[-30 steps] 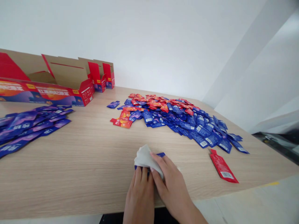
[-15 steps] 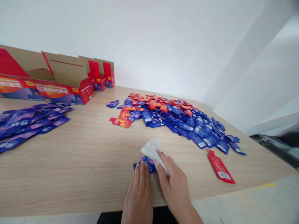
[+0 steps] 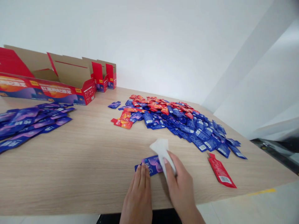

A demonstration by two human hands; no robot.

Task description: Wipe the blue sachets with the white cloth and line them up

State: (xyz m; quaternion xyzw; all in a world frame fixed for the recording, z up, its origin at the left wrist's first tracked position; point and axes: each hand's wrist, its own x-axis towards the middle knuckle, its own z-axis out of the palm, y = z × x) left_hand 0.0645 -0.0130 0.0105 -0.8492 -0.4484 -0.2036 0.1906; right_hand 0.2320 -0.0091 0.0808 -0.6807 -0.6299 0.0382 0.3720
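My left hand [image 3: 139,194] lies flat near the table's front edge, fingers together, fingertips pressing the near end of a blue-purple sachet [image 3: 150,164]. My right hand [image 3: 181,186] sits just to the right of it and pinches a crumpled white tissue [image 3: 162,151], which rests on the sachet's right end. The sachet lies flat on the wooden table [image 3: 88,158].
A big heap of blue and red sachets [image 3: 177,119] lies beyond my hands. A single red sachet [image 3: 221,172] lies to the right. A spread of purple sachets [image 3: 30,123] is at the left. Open red cardboard boxes [image 3: 51,82] stand along the back left.
My right hand has drawn the tissue to the right across the sachet, uncovering most of its blue-purple face. My left hand has stayed on its near end.
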